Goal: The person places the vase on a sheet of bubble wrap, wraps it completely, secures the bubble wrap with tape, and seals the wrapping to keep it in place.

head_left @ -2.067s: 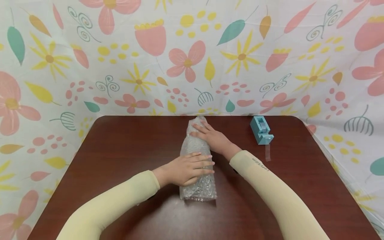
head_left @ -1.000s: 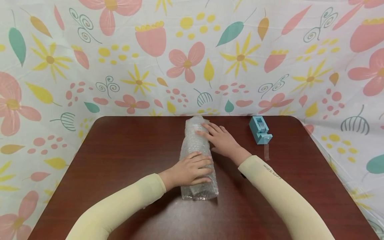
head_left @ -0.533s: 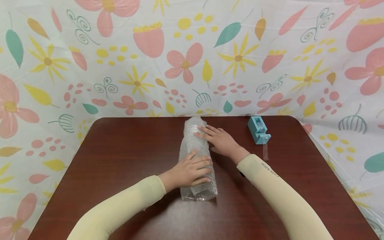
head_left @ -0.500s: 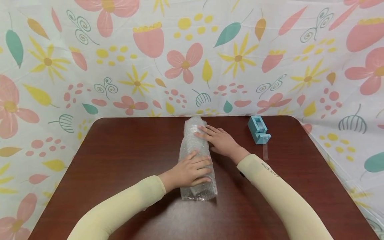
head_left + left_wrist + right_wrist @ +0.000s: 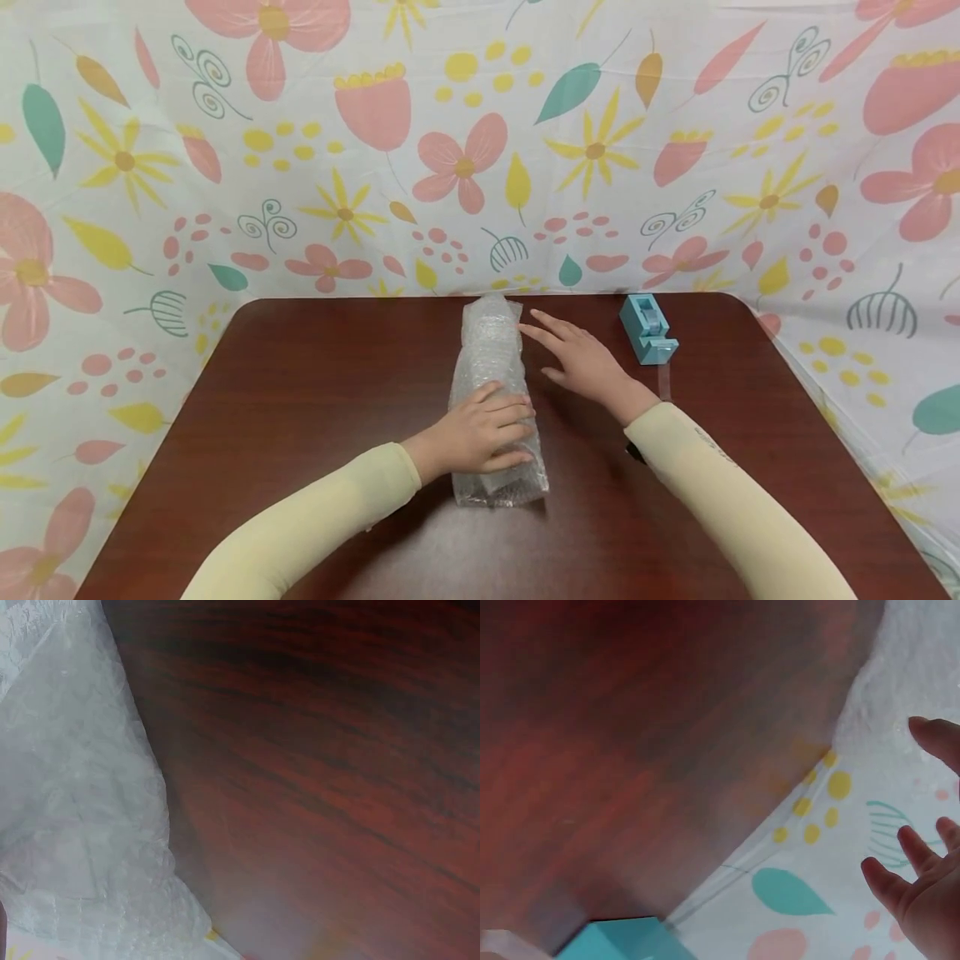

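Observation:
A long roll of bubble wrap lies lengthwise on the table, its far end at the back edge. What it wraps, if anything, cannot be made out. Across its nearer half rests my left hand, fingers spread over the top. My right hand hovers just right of the roll's far half, fingers extended and apart from it. In the left wrist view the bubble wrap fills the left side. Spread fingers of the right hand show at the right wrist view's edge, near the bubble wrap.
At the back right stands a light blue tape dispenser, a strip of clear tape hanging from its front. The dark brown table ends at a flower-patterned cloth behind and at the sides.
My right hand has come off the bubble wrap and moved right, toward the tape dispenser's side. My left hand stays on the roll. Both hands lay on it earlier.

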### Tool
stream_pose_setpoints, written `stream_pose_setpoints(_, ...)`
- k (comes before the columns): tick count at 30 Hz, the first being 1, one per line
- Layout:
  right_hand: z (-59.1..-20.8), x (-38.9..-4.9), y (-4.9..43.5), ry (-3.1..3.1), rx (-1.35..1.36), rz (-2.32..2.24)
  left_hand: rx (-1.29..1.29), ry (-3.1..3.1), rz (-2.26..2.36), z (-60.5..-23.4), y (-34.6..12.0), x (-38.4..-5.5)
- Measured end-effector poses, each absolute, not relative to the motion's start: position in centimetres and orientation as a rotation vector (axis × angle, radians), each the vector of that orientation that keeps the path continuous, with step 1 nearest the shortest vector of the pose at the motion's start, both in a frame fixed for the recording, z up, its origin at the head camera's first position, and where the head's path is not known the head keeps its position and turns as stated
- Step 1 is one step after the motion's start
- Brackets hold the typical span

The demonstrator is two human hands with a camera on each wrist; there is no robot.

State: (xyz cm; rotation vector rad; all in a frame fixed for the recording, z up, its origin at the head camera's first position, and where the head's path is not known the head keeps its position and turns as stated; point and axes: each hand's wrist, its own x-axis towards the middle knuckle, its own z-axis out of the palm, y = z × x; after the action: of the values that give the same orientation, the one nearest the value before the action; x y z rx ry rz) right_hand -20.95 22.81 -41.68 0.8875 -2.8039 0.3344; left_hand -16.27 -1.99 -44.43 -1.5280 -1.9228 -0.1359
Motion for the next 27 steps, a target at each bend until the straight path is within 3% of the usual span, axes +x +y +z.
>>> stream_pose_setpoints(16,-42.5,-14.7,27.3,-2.583,0.73,0.545,-1.551,-1.915,-0.102,-44.3,-2.1,-16.4)
stream_pose_setpoints(27,-42.5,-12.4,29.0,-2.551,0.41,0.835,-1.544,-1.947,-0.073,-43.9,-2.1,-16.1)
